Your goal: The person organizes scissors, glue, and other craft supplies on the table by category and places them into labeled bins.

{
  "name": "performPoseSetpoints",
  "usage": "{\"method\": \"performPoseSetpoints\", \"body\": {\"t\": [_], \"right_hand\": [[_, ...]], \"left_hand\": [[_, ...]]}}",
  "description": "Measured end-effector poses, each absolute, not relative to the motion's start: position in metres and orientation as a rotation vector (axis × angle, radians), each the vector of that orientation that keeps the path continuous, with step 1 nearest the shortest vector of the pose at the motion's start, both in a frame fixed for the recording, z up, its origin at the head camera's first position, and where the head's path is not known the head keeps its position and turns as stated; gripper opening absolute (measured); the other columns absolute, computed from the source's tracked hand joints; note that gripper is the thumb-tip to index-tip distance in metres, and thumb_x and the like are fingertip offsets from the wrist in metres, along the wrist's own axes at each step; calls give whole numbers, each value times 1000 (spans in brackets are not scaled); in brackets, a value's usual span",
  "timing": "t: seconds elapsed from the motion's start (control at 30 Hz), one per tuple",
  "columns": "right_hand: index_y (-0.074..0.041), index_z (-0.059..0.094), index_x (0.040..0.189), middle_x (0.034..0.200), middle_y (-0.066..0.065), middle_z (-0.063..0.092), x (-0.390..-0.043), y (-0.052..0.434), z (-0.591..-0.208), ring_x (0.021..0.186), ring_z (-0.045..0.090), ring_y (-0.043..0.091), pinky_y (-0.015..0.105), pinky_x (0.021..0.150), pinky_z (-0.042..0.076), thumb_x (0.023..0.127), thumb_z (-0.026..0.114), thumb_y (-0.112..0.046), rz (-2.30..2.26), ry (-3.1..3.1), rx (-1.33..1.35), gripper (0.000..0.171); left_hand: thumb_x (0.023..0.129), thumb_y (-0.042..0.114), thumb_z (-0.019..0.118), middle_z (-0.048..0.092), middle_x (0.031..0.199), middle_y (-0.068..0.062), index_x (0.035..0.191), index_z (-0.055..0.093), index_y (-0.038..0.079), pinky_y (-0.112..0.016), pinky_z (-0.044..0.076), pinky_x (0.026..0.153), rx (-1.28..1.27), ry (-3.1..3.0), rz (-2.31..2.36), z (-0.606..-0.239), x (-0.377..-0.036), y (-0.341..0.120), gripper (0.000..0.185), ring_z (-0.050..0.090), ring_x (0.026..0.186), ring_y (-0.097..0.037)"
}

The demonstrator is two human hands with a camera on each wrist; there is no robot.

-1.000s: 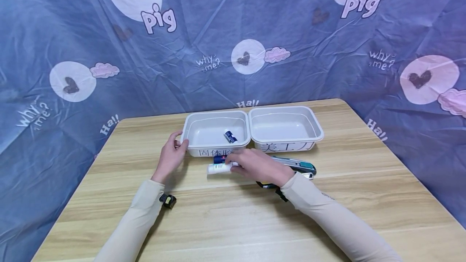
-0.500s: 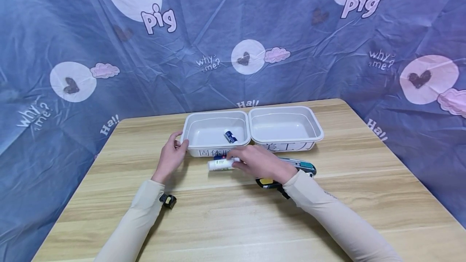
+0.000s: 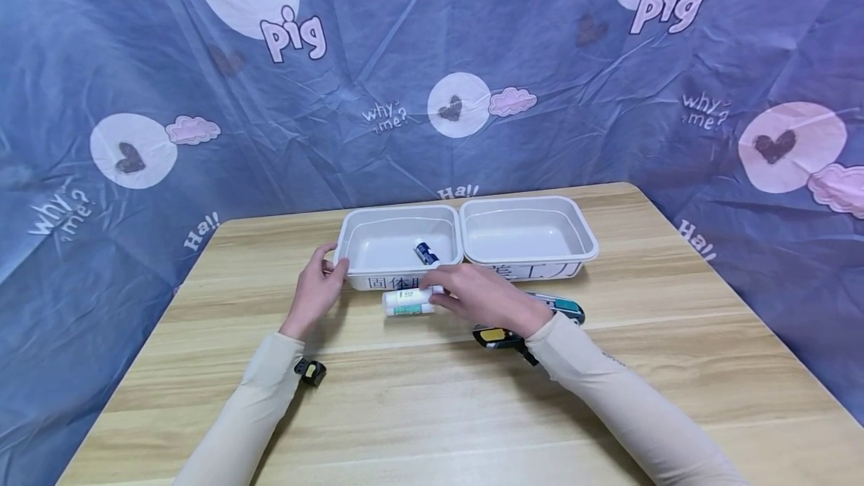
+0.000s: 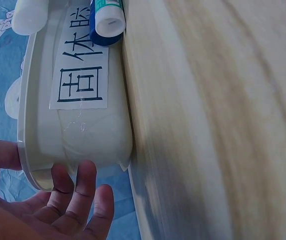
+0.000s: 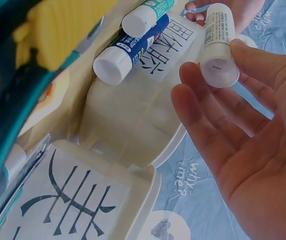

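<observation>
My right hand (image 3: 475, 295) pinches a white glue stick (image 5: 218, 45) between thumb and fingers, raised in front of the left box. Below it lie a green-labelled glue stick (image 5: 150, 15) and a dark blue one with a white cap (image 5: 133, 47); in the head view the blue one is hidden. My left hand (image 3: 316, 287) holds the near left corner of the left white plastic box (image 4: 98, 135), thumb at the rim and fingers against its end. Another blue glue stick (image 3: 426, 253) lies inside that box.
A second white box (image 3: 533, 271) stands directly right of the first; both carry printed labels in front. Utility knives lie before it, one black and yellow (image 3: 495, 336), another teal (image 3: 565, 307), partly under my right forearm. Behind the wooden table (image 3: 418, 411) hangs a blue printed cloth (image 3: 378, 36).
My right hand has lifted the white glue stick slightly up toward the box, uncovering the green-labelled stick beneath and hiding the blue one. The left hand stays at the box corner.
</observation>
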State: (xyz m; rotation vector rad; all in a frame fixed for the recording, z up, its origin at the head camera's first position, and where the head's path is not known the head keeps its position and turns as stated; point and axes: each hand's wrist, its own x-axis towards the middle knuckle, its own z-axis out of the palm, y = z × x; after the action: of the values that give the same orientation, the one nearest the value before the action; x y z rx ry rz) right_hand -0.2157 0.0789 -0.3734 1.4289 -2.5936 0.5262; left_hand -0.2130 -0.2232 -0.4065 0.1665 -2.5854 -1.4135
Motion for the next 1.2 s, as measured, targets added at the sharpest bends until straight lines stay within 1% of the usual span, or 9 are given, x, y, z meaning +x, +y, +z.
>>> {"method": "performPoseSetpoints", "body": {"t": [0.23, 0.47, 0.67, 0.9, 1.2], "right_hand": [[-18, 71, 122, 114, -3, 73, -217, 81, -371, 84, 66, 7, 29, 71, 54, 99, 69, -22, 548, -2609, 1408, 23], [-19, 71, 122, 113, -3, 73, -217, 82, -372, 77, 63, 5, 25, 65, 51, 100, 69, -24, 535, -2629, 1402, 23], [-19, 70, 124, 116, -4, 72, -218, 83, -369, 82, 67, 5, 26, 70, 54, 101, 66, -24, 539, -2632, 1375, 24], [-18, 70, 121, 108, -4, 72, -219, 84, -367, 80, 66, 6, 29, 70, 55, 101, 66, -22, 551, -2622, 1358, 21], [-19, 71, 119, 106, -6, 71, -221, 87, -366, 82, 65, 6, 30, 73, 55, 101, 67, -23, 535, -2595, 1331, 19]], "left_hand": [[105, 25, 53, 58, 93, -9, 152, 42, 5, -26, 46, 64, 157, -2594, -1422, -405, -211, -223, 52, 54, 70, -12], [105, 26, 53, 59, 93, -9, 152, 42, 6, -27, 47, 66, 163, -2600, -1423, -407, -210, -224, 53, 55, 72, -14], [105, 26, 53, 57, 91, -8, 152, 43, 5, -27, 46, 66, 157, -2584, -1423, -408, -212, -224, 52, 55, 71, -12], [105, 26, 53, 57, 90, -8, 152, 43, 5, -26, 46, 64, 156, -2584, -1422, -406, -212, -224, 52, 55, 70, -12], [105, 25, 53, 57, 91, -7, 152, 43, 5, -27, 46, 68, 165, -2585, -1421, -406, -213, -223, 52, 55, 74, -13]]}}
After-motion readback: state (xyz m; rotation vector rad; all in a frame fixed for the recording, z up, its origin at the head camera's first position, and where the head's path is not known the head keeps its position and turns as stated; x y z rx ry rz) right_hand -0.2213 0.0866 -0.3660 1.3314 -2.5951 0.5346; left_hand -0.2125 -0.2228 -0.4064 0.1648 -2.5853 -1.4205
